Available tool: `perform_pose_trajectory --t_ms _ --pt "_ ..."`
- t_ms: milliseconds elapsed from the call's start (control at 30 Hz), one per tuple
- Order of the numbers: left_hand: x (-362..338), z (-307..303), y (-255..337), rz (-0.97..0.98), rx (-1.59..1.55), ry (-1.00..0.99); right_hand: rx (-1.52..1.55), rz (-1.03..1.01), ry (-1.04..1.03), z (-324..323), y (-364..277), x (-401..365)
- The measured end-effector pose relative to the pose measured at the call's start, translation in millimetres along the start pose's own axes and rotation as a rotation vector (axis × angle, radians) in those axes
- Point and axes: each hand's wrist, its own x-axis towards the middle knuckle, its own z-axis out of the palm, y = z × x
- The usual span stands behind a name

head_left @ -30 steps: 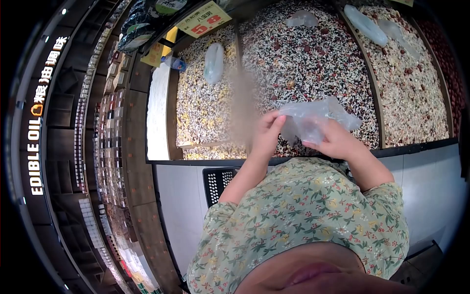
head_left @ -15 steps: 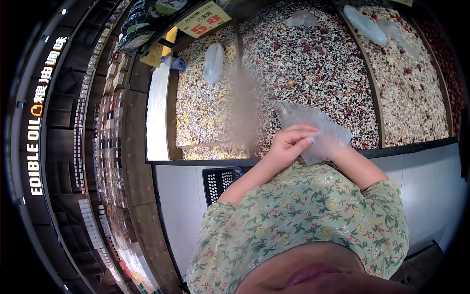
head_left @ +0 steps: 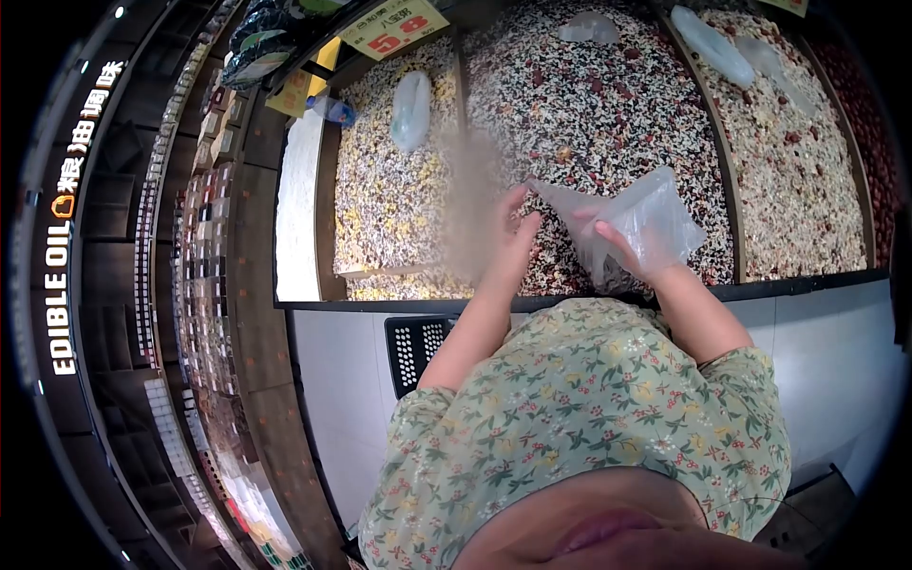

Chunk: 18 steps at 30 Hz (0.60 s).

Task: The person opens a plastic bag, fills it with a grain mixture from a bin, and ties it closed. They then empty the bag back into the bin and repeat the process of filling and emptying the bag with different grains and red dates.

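A thin clear plastic bag [head_left: 655, 214] is spread out over the dark mixed grains [head_left: 608, 104] of the middle bin. My right hand [head_left: 635, 249] grips the bag, the thumb in front and the other fingers behind or inside the film. To its left, my left hand [head_left: 514, 236] is raised with its fingers apart. Its upper fingertip is right at the bag's pointed left corner. The lower part of the bag hangs crumpled near the bin's front edge.
Left lies a bin of yellow-and-white grains [head_left: 380, 199] with a rolled bag [head_left: 411, 111] on top. On the right is a paler grain mix [head_left: 798, 180] with another rolled bag [head_left: 712, 47]. A price sign [head_left: 394, 28] stands behind. A black crate [head_left: 408, 353] sits below the front edge.
My left hand has moved left and up from its pinch beside my right hand, and its fingers have spread. The bag has opened out wider, and my right thumb now shows in front.
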Motion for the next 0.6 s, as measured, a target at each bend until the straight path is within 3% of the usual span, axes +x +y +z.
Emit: perform_pose_trajectory --t_ms 67,167,233,300,400,467,600 --pt "1.4 2.9 -21.8 -0.229 -0.263 0.096 0.135 0.05 -0.023 -1.5 -15.0 -1.2" --pt "9.2 7.3 -61.8 -0.129 -0.21 0.085 0.389 0.124 -0.057 -1.9 -28.7 -2.5" --pt "5.0 9.7 -33.4 -0.177 -0.333 0.119 0.504 0.149 -0.07 -2.6 -52.2 -2.1" --pt "1.3 8.7 -8.5 -0.223 -0.455 0.153 0.713 0.002 -0.167 -3.0 -97.1 1.1" --pt "-0.7 2.7 -1.6 -0.33 -0.539 0.044 0.54 -0.03 -0.118 -15.6 -78.5 4.3" --pt "0.8 0.3 -13.2 -0.218 -0.545 -0.085 0.525 -0.067 -0.089 -18.2 -79.2 7.7" --pt "5.7 -3.6 -18.5 -0.232 -0.489 -0.028 0.514 -0.174 -0.065 -22.6 -86.4 14.7"
